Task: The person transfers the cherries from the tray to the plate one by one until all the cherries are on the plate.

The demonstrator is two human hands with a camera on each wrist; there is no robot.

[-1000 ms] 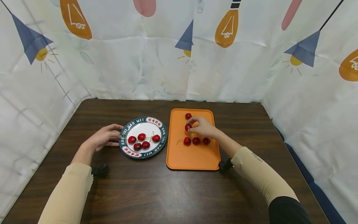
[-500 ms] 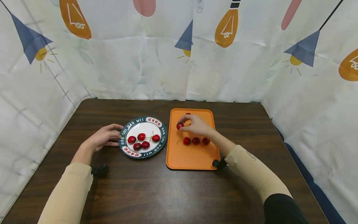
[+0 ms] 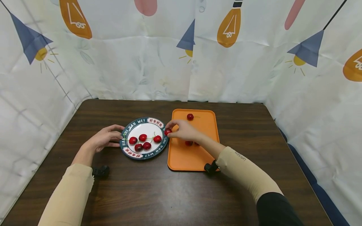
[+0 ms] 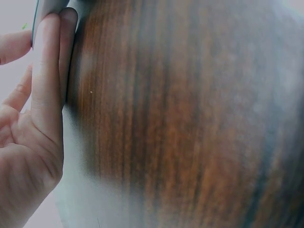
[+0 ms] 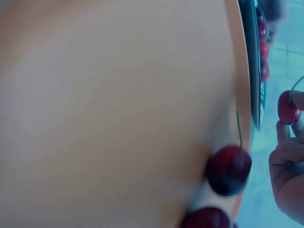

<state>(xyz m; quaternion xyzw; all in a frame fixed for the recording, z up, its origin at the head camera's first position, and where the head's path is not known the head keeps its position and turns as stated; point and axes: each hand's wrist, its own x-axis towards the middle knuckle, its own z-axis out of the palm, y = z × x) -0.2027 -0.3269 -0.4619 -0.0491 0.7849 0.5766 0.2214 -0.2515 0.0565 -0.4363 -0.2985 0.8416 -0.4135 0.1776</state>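
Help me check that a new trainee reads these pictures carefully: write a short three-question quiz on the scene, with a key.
1. Multiple choice: what does the right hand hold?
A) a spoon
B) a cherry
C) nothing

2. True or false: the left hand lies on the orange tray.

3. Count: how many cherries lie on the plate?

Key:
1. B, pinched between the fingers and thumb.
2. False; it is at the edge of the plate.
3. Five, not counting the one in the right hand.
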